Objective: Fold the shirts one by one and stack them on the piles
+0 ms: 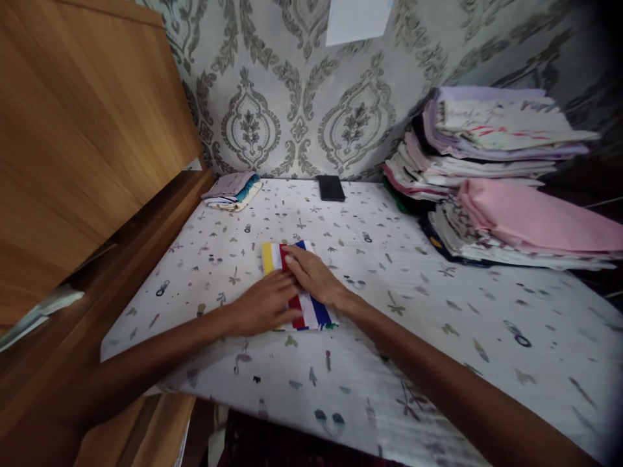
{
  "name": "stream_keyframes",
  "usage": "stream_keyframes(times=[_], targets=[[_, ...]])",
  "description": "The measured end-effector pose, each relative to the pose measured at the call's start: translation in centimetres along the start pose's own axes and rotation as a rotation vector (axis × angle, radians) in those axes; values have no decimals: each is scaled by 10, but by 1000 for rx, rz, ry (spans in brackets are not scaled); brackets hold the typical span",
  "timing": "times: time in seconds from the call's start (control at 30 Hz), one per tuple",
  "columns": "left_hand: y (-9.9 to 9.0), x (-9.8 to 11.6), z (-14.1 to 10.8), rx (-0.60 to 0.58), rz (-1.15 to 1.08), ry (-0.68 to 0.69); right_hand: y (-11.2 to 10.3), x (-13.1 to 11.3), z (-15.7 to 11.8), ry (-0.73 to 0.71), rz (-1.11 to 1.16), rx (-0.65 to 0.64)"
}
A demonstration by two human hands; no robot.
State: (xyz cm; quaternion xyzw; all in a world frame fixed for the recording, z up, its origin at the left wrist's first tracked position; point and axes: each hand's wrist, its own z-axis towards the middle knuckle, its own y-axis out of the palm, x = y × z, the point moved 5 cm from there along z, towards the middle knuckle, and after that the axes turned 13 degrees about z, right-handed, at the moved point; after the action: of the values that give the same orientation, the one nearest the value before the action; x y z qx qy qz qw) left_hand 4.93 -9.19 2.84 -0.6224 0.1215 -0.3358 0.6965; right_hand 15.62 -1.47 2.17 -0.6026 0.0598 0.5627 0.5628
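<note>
A small folded cloth (pixel 305 310) with yellow, white, red and blue stripes lies flat on the patterned sheet (pixel 389 363), near the middle of the head view. Across its left side rests my left hand (pixel 267 301), fingers stretched out and slightly spread. My right hand (pixel 314 272) lies over its upper right part, fingers extended and pointing left. The fingertips of the two hands come close together over the cloth and hide part of its stripes. A bit of green shows at the cloth's lower right corner.
Stacked folded clothes (pixel 491 155) stand at the right, with pink folded fabric (pixel 540 217) on a nearer pile. A smaller folded pile (pixel 233 191) sits at the back left. A dark flat object (pixel 331 188) lies by the wall. Wooden furniture (pixel 92 130) borders the left.
</note>
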Motion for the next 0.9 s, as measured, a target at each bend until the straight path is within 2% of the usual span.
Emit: stream_keyframes(times=[0.07,0.13,0.17,0.23,0.3,0.53,0.7,0.9], targets=[[-18,-28,4,120,-112,-128,-5,-7,3,14,-9,0],[-32,-67,10,233,-124,-337,-4,-11,5,44,-77,-14],[-34,-85,13,239,-123,-421,0,-11,5,62,-124,-28],[-30,-114,22,176,-167,-521,10,-9,5,101,-220,-54],[-24,-129,30,104,-228,-544,19,-6,4,124,-285,-70],[-23,-128,39,89,-252,-486,27,-2,2,126,-359,-94],[-27,-124,44,114,-248,-301,28,-3,2,136,-373,-111],[-17,-136,51,-122,-581,-294,28,-5,3,158,-386,-135]])
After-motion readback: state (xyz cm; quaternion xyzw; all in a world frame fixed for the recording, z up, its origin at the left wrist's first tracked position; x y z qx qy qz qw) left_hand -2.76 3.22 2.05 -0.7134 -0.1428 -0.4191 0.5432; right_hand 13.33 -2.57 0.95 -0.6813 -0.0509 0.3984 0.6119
